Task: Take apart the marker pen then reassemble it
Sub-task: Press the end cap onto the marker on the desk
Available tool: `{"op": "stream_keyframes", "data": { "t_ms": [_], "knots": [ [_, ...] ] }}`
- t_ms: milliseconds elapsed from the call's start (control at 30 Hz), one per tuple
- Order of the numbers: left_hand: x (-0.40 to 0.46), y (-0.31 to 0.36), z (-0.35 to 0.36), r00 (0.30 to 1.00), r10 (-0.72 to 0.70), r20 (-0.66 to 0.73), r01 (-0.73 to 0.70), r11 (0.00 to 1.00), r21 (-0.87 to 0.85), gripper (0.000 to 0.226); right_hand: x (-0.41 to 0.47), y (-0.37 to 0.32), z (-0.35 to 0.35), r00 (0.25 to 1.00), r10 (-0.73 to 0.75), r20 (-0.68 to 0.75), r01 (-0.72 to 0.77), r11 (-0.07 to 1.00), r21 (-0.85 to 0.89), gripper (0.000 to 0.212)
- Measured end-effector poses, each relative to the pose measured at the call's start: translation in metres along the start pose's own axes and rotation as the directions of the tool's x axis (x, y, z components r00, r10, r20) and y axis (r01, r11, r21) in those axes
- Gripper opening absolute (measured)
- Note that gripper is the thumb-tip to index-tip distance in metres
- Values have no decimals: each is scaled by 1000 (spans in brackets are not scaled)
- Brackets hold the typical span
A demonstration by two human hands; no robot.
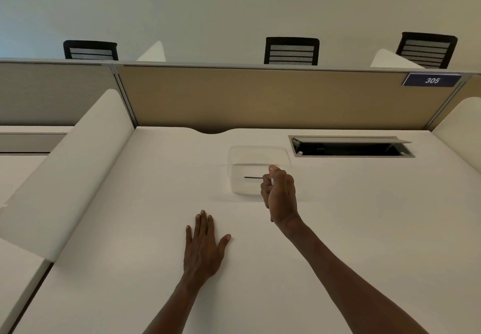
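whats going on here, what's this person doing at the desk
A person sits at a white desk. Their right hand is closed around a small white piece, seemingly part of the marker pen, held beside a clear plastic tray. A thin dark rod lies in the tray, possibly the pen's inner part. The left hand rests flat and open on the desk, holding nothing.

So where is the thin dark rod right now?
In the head view, the thin dark rod lies inside the clear tray on the desk, just left of the closed right hand.

2 hands (203,245) (281,195), 3 chairs (91,50) (291,51) (426,50), 1 clear tray (257,156) – 1 thin dark rod (253,177) inside
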State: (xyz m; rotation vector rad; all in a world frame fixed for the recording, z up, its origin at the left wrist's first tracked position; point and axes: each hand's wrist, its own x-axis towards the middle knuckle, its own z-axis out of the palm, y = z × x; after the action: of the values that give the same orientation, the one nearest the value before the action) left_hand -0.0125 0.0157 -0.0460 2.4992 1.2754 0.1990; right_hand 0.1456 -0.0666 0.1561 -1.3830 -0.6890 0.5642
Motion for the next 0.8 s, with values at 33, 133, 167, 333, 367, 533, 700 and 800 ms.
{"op": "stream_keyframes", "data": {
  "t_ms": [33, 133, 167, 333, 367, 533, 700, 800],
  "knots": [
    [0, 0, 0, 1000, 0, 1, 0, 1000, -2, 84, 0, 0, 0, 1000, 2, 0, -2, 1000, 5, 43],
    [0, 0, -1, 1000, -1, 4, 1, 1000, 0, 84, 0, 0, -1, 1000, 8, 4, -8, 1000, 5, 42],
    [0, 0, -1, 1000, -1, 3, 1, 1000, 1, 84, 0, 0, -1, 1000, 10, 5, -10, 1000, 2, 42],
    [-1, 1, -1, 1000, 2, -5, -2, 1000, -10, 84, -1, 0, 0, 1000, -2, 9, 3, 1000, -9, 35],
    [0, 1, 0, 1000, 3, -7, -3, 1000, -12, 84, -1, 0, 0, 1000, -3, 10, 3, 1000, -9, 33],
    [1, -1, 1, 1000, -4, -1, 4, 1000, 2, 85, -3, 0, 0, 1000, -3, 2, 3, 1000, -19, 32],
    [1, -2, 2, 1000, -7, 4, 7, 1000, -1, 85, -1, 1, 0, 1000, 16, 9, -17, 998, 55, 39],
    [1, -1, 2, 1000, -11, 5, 11, 1000, -2, 85, 2, 3, 0, 999, 52, 2, -51, 991, 127, 46]
  ]
}}
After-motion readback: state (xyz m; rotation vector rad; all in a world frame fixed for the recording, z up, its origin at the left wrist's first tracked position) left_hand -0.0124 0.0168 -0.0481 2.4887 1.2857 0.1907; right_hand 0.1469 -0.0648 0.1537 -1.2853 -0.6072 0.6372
